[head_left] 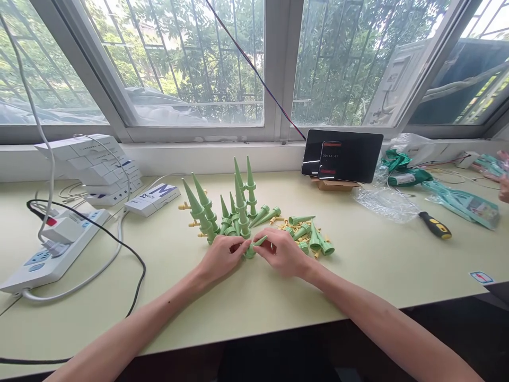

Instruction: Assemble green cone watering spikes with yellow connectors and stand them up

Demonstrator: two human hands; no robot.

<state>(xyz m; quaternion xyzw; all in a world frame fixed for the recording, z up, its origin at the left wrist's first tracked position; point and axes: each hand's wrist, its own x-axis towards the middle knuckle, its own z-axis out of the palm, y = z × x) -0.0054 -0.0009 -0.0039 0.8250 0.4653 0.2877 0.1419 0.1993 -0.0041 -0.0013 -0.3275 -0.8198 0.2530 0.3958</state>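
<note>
Two hands meet at one piece: left hand (222,257) and right hand (284,252) pinch one green spike (254,246) in their fingertips, low over the table (358,276). About seven upright spikes (240,199) stand just behind it; roughly six loose spikes (314,239) lie to the right. One white box (157,196) reads "M".

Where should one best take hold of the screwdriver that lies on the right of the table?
Grip the screwdriver by its black and yellow handle, probably from above on the near right: the handle lies flat and free, while the shaft end points toward the clear plastic bag.
</note>
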